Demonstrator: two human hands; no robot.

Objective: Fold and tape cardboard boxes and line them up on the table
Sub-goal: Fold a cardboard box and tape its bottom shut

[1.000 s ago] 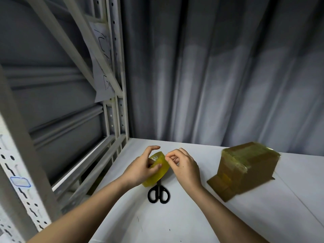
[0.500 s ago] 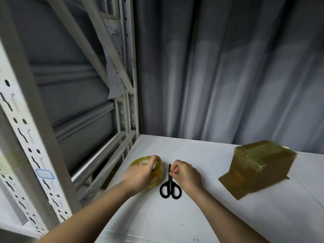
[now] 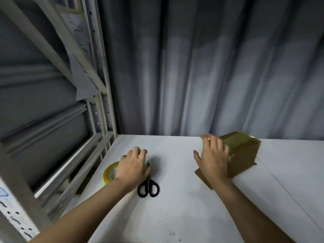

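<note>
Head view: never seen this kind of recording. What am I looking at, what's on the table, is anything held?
There is no robot here. A person wears a wide-angle camera on the head, looking forward and down, so the two bare arms reaching in from the bottom are their own.

On the white table lie a yellow tape roll, black scissors and a taped cardboard box, with a grey curtain behind and metal shelving on the left.

Neither hand has a grip on anything. The left hand hovers open over the tape roll and the scissors; whether it touches them is unclear. The right hand is spread open in front of the box.
</note>
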